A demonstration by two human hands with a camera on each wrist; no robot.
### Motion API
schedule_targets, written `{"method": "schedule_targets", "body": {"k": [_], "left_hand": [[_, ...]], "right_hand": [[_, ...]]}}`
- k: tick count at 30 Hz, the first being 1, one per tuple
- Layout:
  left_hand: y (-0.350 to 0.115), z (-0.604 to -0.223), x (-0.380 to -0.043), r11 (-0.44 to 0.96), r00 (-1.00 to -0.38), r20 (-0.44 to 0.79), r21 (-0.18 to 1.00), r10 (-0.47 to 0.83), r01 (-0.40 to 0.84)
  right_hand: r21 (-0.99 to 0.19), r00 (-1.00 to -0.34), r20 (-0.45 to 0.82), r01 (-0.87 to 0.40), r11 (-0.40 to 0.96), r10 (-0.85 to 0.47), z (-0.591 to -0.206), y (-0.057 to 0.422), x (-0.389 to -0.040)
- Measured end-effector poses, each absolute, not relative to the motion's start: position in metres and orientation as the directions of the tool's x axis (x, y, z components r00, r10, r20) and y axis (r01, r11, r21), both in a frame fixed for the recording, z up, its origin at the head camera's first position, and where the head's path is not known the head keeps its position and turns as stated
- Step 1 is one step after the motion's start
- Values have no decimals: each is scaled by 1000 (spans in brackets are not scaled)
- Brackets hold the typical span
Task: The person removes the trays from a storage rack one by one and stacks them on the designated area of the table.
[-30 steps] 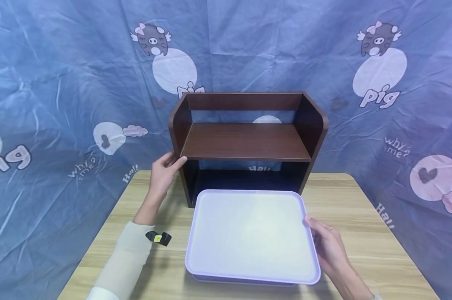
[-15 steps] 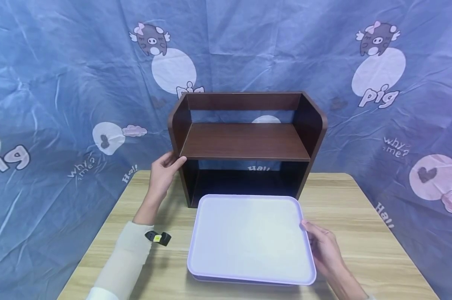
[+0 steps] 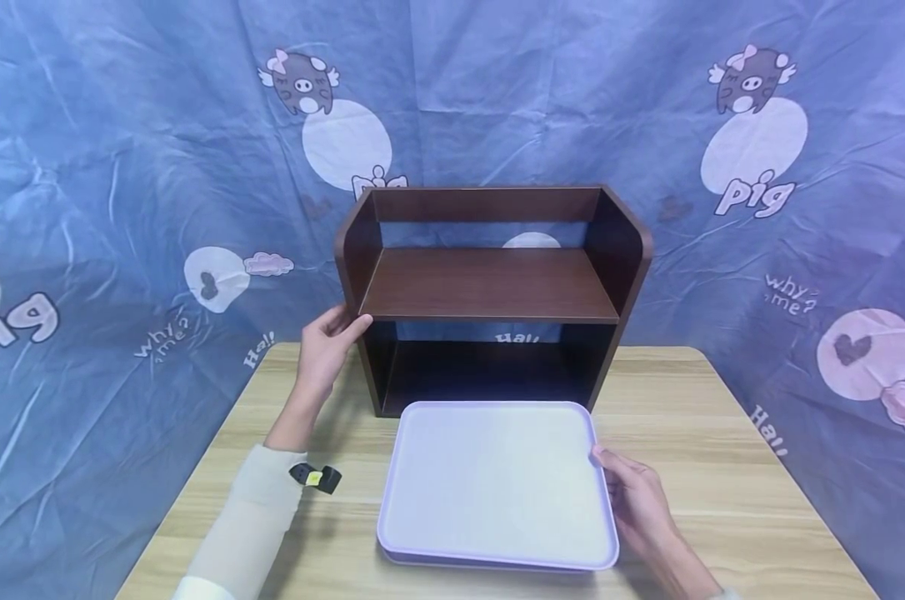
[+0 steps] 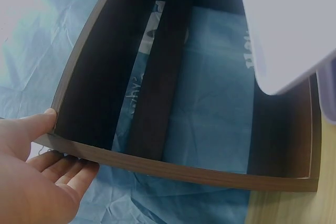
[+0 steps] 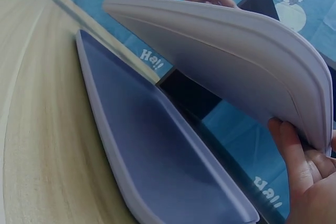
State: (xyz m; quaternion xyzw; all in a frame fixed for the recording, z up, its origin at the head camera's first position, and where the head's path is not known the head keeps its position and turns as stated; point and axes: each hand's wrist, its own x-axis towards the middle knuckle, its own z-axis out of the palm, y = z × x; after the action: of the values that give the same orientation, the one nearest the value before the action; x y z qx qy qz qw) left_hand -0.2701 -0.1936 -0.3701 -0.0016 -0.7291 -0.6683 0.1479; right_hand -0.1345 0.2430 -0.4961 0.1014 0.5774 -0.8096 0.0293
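My right hand (image 3: 636, 504) pinches the right edge of a pale lavender lid (image 3: 497, 483). In the right wrist view the lid (image 5: 226, 51) is tilted above a shallow lavender box (image 5: 157, 150) that lies on the table, with a gap between them. The box's inside looks bare where it shows; from the head view the lid hides nearly all of it. My left hand (image 3: 327, 346) grips the left side panel of a dark brown two-tier shelf (image 3: 490, 283). Its thumb is on the front edge and the fingers are behind, as the left wrist view shows.
The shelf stands at the back of the light wood table (image 3: 692, 433), just behind the lid. A blue patterned curtain (image 3: 482, 92) hangs around the table on the back and sides. A black strap (image 3: 316, 477) is on the left sleeve.
The lid has come down closer over the box, and its right edge has shifted left along with my right hand. My left hand has stayed on the shelf.
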Motion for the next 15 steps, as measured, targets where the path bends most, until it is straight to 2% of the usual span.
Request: {"method": "schedule_targets", "body": {"k": [15], "left_hand": [[-195,-372,-272,129,-956,212,974,-202,189]], "right_hand": [[-932,-967,-229,185,-311,113,-511,236,-139]]}}
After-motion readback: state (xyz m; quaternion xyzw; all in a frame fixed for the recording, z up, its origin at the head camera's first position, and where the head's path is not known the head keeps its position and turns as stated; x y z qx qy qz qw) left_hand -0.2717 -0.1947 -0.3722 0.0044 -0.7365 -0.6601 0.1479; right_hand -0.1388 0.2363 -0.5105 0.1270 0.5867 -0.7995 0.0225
